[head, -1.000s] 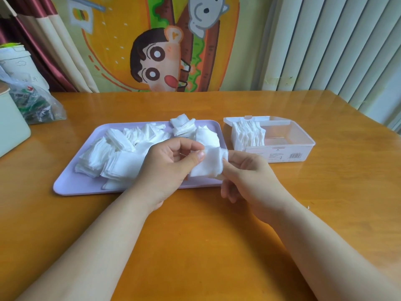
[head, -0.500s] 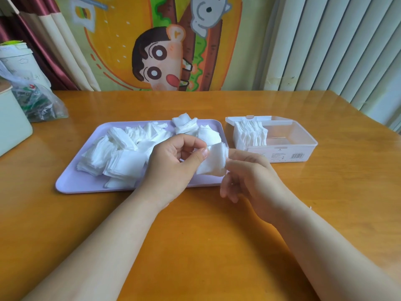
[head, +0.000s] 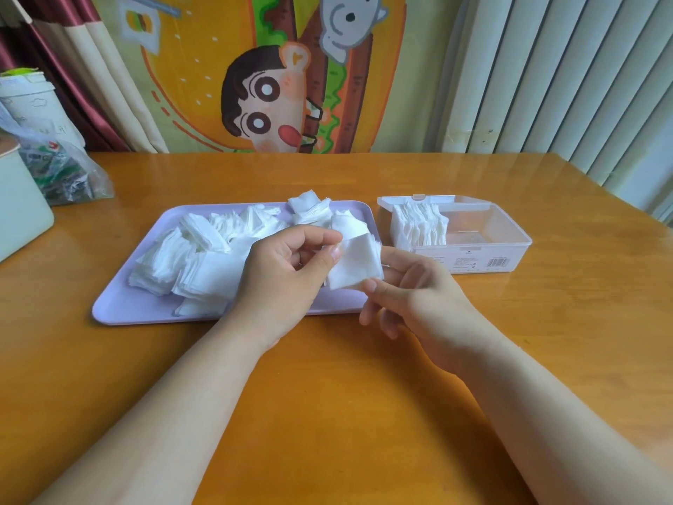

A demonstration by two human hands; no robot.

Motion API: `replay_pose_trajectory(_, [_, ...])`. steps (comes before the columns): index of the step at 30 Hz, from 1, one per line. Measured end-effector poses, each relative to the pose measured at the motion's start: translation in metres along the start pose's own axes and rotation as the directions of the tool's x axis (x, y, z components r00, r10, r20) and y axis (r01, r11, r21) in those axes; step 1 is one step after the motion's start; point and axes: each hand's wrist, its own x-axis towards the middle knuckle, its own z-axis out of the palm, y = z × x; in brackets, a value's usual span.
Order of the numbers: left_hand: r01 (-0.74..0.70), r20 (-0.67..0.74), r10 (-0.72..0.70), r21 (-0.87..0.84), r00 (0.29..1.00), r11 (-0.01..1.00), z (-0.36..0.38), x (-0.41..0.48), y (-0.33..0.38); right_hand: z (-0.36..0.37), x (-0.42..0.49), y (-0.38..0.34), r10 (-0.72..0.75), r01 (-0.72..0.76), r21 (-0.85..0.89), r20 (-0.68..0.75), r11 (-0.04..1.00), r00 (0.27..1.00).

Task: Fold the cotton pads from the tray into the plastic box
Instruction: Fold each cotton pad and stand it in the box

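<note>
A white cotton pad [head: 355,262] is held over the near right corner of the lilac tray [head: 120,304]. My left hand [head: 284,282] pinches its left edge between thumb and fingers. My right hand [head: 415,297] grips its lower right edge from below. Several loose cotton pads [head: 204,253] lie piled on the tray. The clear plastic box [head: 488,238] stands to the right of the tray, lid open, with a row of folded pads [head: 418,227] upright at its left end.
A pale green container [head: 18,213] and a plastic bag [head: 62,169] sit at the table's far left. A white cup [head: 29,100] stands behind them. The wooden table [head: 327,395] stretches toward me; curtain and blinds rise behind.
Both hands have lifted the pad slightly and turned it, so its flat face shows more. My right thumb has moved onto the pad's lower corner.
</note>
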Motion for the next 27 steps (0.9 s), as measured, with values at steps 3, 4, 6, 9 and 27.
replay_pose_trajectory(3, [0.012, 0.0, -0.012, -0.03, 1.0, 0.999, -0.002, 0.001, 0.003, -0.001, 0.002, 0.002, -0.008, 0.008, -0.005, -0.005, 1.0, 1.0])
replay_pose_trajectory(4, [0.018, -0.007, -0.018, -0.042, 1.0, 0.999, -0.002, 0.001, 0.004, -0.002, 0.002, 0.003, -0.006, 0.006, -0.007, -0.008, 1.0, 1.0])
replay_pose_trajectory(6, [0.033, -0.035, -0.035, -0.057, 0.999, 0.998, -0.003, 0.001, 0.005, -0.002, 0.003, 0.004, 0.004, -0.004, -0.002, -0.016, 1.0, 1.0])
replay_pose_trajectory(9, [0.049, -0.072, -0.055, -0.081, 0.996, 0.995, -0.002, 0.002, 0.006, -0.002, 0.004, 0.007, 0.009, -0.01, -0.008, -0.047, 1.0, 0.999])
replay_pose_trajectory(27, [-0.021, -0.116, 0.021, 0.0, 0.993, 1.0, -0.012, 0.008, 0.004, -0.009, 0.016, 0.023, 0.039, -0.057, -0.071, -0.229, 0.996, 0.973])
